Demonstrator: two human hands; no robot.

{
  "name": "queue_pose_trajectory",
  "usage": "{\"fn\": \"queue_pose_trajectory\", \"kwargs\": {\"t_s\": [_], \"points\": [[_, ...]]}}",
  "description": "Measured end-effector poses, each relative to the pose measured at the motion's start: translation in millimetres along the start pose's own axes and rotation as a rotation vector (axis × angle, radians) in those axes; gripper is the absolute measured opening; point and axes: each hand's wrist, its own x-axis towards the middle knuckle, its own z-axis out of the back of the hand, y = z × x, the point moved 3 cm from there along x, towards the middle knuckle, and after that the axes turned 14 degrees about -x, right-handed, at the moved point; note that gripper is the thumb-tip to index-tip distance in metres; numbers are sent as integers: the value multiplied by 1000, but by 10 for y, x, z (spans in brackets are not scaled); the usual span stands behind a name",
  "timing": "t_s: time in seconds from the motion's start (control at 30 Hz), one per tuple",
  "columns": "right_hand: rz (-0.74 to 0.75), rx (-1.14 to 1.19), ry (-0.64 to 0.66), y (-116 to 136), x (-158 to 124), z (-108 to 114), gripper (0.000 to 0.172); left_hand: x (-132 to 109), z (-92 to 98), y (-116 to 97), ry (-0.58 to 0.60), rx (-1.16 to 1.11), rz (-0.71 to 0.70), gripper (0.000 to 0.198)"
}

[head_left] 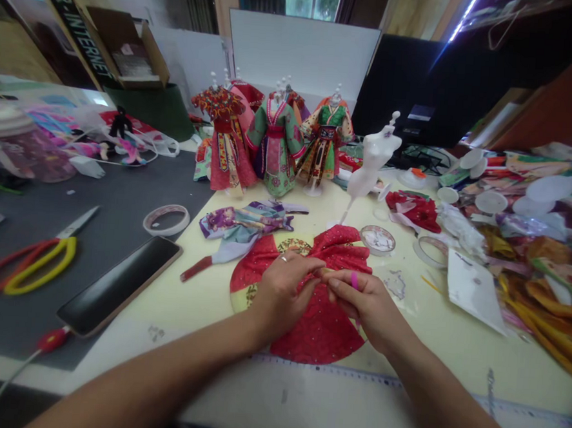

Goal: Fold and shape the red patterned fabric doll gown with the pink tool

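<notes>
A round piece of red dotted cloth (pixel 315 325) lies on the pale yellow table (pixel 198 299) in front of me, partly folded into pleats at its far edge. My left hand (pixel 284 291), with a ring on one finger, pinches the cloth's gathered edge. My right hand (pixel 362 302) meets it fingertip to fingertip, fingers closed on the same fold, with a pink band on one finger. A bare white doll mannequin (pixel 374 158) stands just beyond the cloth.
Three dressed doll mannequins (pixel 275 142) stand at the back. A folded patterned cloth (pixel 246 228), tape rolls (pixel 166 219) (pixel 377 239), a phone (pixel 119 284) and red-and-yellow scissors (pixel 31 260) lie to the left. Piles of fabric scraps and white discs (pixel 531 242) crowd the right.
</notes>
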Motion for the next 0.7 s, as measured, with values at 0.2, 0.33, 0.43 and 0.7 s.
{"fn": "queue_pose_trajectory", "kwargs": {"t_s": [0.2, 0.33, 0.43, 0.7], "points": [[-9, 58, 17, -16, 2, -6, 27, -11, -8, -26, 7, 124, -174, 24], [-4, 55, 23, 10, 1, -10, 27, 11, 15, -11, 7, 3, 7, 26], [49, 16, -63, 46, 6, 48, 29, 36, 21, 64, 4, -274, 425, 31], [274, -364, -329, 141, -48, 280, 44, 20, -20, 167, -114, -718, 982, 44]]}}
